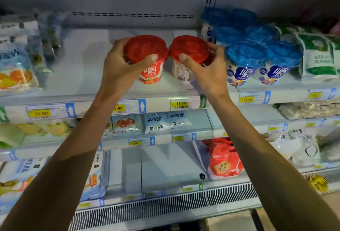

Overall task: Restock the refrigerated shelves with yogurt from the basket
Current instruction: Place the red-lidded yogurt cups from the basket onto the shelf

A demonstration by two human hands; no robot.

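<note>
Item one: a red-lidded yogurt cup point(147, 56) was held in my left hand point(121, 65), thumb over the near edge of the lid and fingers curled round the far side. Its printed front faced me.

Item two: a second red-lidded cup point(187, 54) was held the same way in my right hand point(207, 68), but it was turned so its barcode panel faced me. The two lids met, or very nearly met, between my thumbs.

Both cups were over the bare stretch of the shelf point(88, 76) just beyond my wrists. I could not tell whether their bases touched it.

In my judgement the top grip left the bases free for setting down and allowed the pair to go in side by side. The right-hand cup would want turning, since the blue-lidded cups point(246, 56) just outside my right hand all showed their fronts. That bare stretch appeared to be the place meant for this flavour.

Well outside my left hand lay fruit-printed pouches point(16, 61). Yellow price tags point(180, 104) ran along the shelf edge beneath my wrists. The basket was not in view.
</note>
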